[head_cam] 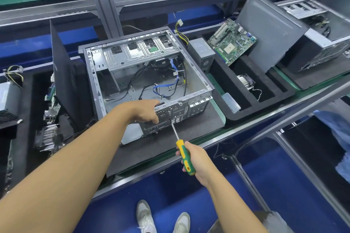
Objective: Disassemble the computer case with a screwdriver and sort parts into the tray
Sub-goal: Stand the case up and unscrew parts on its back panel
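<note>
Bench [217,108]; left hand [144,109] (curled) on case [195,73]

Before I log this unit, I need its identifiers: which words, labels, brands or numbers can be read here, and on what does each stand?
No text here can be read.
Label on the power supply: blurred.
Print on the motherboard: too small.
Small mark on the side panel: too small.
White tag on a cable inside the computer case: blurred.
Screwdriver handle: no print shows.
</note>
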### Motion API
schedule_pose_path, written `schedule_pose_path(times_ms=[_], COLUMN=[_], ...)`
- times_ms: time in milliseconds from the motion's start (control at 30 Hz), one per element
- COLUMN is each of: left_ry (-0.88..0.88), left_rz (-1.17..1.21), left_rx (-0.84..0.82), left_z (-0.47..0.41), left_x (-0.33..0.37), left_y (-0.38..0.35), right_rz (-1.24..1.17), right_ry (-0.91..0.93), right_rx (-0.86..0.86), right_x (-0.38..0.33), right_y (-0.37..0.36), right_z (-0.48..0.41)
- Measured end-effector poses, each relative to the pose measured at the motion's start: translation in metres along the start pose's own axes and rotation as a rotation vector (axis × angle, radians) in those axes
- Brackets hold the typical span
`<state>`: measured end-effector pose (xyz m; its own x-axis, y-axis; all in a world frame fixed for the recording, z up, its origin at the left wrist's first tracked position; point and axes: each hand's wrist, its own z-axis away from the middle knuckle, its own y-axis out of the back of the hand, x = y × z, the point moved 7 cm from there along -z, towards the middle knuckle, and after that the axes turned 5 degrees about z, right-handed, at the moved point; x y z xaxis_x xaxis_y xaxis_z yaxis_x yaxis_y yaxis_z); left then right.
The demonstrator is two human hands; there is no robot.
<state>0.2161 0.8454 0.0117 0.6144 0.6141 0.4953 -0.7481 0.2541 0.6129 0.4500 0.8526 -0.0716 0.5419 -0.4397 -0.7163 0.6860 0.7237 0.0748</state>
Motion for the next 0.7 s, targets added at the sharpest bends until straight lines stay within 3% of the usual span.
schedule_pose_path(times_ms=[100,233,467,567,700], left_ry=[-0.008,-0.003,0.005,-0.002,0.001], left_rz=[0.001,-0.009,-0.030,-0.016,-0.030], left_rx=[0.004,0.006,0.010,0.010,0.027], left_z=[0.001,0.002,0.002,0.002,0.002], left_x=[0.001,0.002,0.003,0.003,0.002], left_y=[0.001,0.001,0.001,0.000,0.000], right_rz=[0.148,0.121,0.183,0.050,-0.462], right_ry=[0.090,0.223,0.269,0.193,0.045], right_rx=[0.066,0.180,0.173,0.149,0.164], right_x=[-0.005,-0.009,-0.020,-0.006,-0.003], right_y=[0.005,0.012,0.017,0.013,-0.016], right_z=[0.000,-0.002,-0.005,-0.005,-0.024])
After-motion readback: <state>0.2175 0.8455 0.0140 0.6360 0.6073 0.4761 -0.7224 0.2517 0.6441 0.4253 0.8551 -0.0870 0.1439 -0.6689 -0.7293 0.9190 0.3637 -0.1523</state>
